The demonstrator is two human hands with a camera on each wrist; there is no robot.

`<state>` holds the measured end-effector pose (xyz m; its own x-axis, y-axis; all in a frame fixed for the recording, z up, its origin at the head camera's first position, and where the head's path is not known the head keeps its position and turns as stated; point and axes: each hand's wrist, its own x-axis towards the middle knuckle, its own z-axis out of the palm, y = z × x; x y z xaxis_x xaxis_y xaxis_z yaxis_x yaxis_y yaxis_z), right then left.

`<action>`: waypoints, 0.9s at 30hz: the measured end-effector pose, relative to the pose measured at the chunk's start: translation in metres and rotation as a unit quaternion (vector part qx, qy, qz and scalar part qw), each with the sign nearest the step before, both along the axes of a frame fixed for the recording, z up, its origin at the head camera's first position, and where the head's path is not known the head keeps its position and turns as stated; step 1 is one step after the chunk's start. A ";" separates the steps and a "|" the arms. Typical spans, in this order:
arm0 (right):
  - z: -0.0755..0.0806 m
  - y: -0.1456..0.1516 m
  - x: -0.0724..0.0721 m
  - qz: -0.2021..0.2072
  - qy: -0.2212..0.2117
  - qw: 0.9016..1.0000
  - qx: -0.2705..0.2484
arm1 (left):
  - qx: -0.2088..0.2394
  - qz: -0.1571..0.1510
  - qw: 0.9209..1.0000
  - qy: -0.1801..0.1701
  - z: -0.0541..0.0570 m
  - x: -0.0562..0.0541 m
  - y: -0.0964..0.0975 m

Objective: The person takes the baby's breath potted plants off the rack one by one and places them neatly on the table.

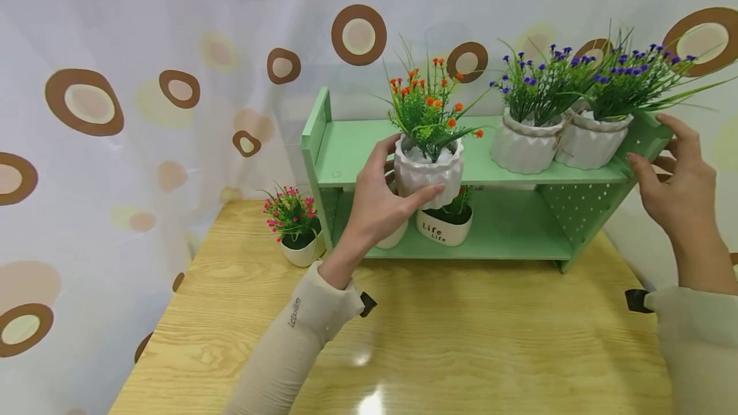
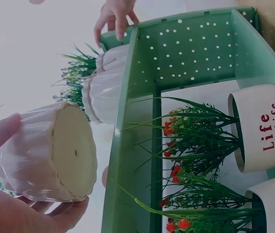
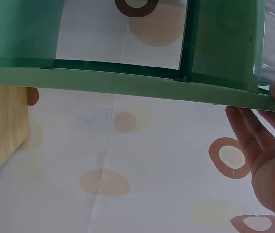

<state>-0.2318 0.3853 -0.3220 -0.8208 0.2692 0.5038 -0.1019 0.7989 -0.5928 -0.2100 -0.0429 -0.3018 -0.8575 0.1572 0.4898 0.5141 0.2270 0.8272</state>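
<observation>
My left hand [image 1: 380, 203] grips a white ribbed flowerpot [image 1: 426, 178] with orange flowers, thumb across its front and fingers behind. The pot's bare underside [image 2: 74, 153] shows in the left wrist view, so it is held up off the upper board of the green shelf [image 1: 357, 152]. At the shelf's right end my right hand [image 1: 683, 178] holds the top of the side panel, thumb on the inner face and fingers outside. Close to that hand, two white flowerpots with purple flowers, one left [image 1: 524, 146] and one right [image 1: 594, 139], stand side by side on the upper board.
On the lower board are a cream "Life" pot [image 1: 444, 229] and another cream pot [image 1: 392, 237], partly hidden by my left hand. A pink-flowered pot [image 1: 302, 248] stands on the wooden table [image 1: 450, 338] left of the shelf. A patterned curtain [image 1: 230, 37] hangs behind.
</observation>
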 end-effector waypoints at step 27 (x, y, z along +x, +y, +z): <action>0.001 -0.001 -0.001 -0.010 -0.011 1.000 -0.024 | -0.037 0.061 0.997 0.030 -0.058 0.046 -0.072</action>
